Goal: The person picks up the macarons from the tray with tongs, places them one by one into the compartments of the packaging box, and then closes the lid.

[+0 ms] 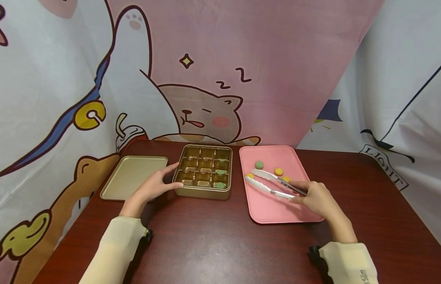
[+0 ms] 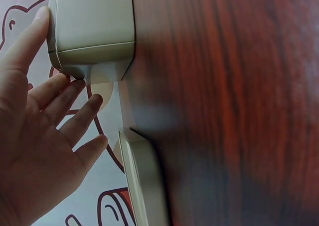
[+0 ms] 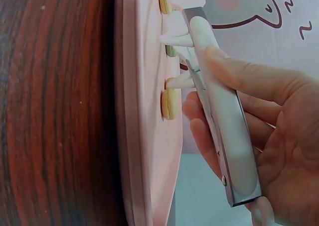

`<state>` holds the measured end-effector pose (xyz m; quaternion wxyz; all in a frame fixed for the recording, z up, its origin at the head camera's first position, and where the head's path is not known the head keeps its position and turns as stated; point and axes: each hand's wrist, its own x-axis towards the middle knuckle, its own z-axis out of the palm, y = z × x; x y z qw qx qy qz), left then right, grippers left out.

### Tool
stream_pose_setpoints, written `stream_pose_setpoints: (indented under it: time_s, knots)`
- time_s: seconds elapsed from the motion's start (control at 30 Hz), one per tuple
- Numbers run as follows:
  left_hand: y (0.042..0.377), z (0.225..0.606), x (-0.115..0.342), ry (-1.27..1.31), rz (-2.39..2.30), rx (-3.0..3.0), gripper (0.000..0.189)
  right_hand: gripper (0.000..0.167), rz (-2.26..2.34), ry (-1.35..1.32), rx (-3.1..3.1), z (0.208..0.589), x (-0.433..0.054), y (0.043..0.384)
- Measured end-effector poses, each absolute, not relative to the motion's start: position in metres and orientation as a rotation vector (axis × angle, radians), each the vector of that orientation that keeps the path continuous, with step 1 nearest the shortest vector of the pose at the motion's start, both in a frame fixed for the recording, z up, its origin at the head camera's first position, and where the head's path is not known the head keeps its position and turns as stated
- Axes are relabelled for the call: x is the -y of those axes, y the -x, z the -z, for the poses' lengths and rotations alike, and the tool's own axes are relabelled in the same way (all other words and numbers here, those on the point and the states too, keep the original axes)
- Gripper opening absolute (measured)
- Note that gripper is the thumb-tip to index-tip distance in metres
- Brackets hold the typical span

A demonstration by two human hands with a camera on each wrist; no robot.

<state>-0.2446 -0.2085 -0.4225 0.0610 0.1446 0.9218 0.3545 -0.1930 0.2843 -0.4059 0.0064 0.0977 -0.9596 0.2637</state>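
My left hand (image 1: 155, 184) rests against the left side of a gold tin box (image 1: 202, 192), thumb at its front corner and fingers extended; the left wrist view shows the fingertips by the box's (image 2: 94, 22) corner. Inside is a divided insert, with green macarons (image 1: 220, 185) down its right column. With my right hand (image 1: 318, 197) I hold metal tongs (image 1: 264, 187) over a pink tray (image 1: 273, 213). The tong tips are apart, on either side of a yellow macaron (image 1: 250, 176). Other yellow macarons (image 1: 278, 172) and a green macaron (image 1: 259, 165) lie on the tray.
A flat gold lid (image 1: 129, 173) lies left of the box, partly behind my left hand. Everything stands on a dark reddish wooden table (image 1: 206, 244). A cartoon-printed cloth (image 1: 277, 79) hangs behind the table's back edge.
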Motion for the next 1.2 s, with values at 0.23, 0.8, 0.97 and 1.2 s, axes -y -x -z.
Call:
stream_pose_setpoints:
  time_s: [0.23,0.8,0.97,1.2]
  knots:
    - [0.2442,0.4232,0.2087,-0.442,-1.075,-2.784,0.084,0.051,-0.826,-0.284,3.027,0.4064,-0.2841,0.1928]
    - [0.2428,0.4219,0.2082,-0.450,-1.091,-2.773,0.085,0.052,-0.773,-0.244,3.027,0.4077,-0.2824,0.1915]
    - [0.2432,0.4206,0.2081,-0.448,-1.090,-2.775,0.085,0.052,-0.763,-0.237,3.020,0.4066,-0.2819,0.1919]
    - [0.2436,0.4200,0.2083,-0.450,-1.101,-2.768,0.085,0.052,-0.757,-0.245,3.011,0.4061,-0.2815,0.1936]
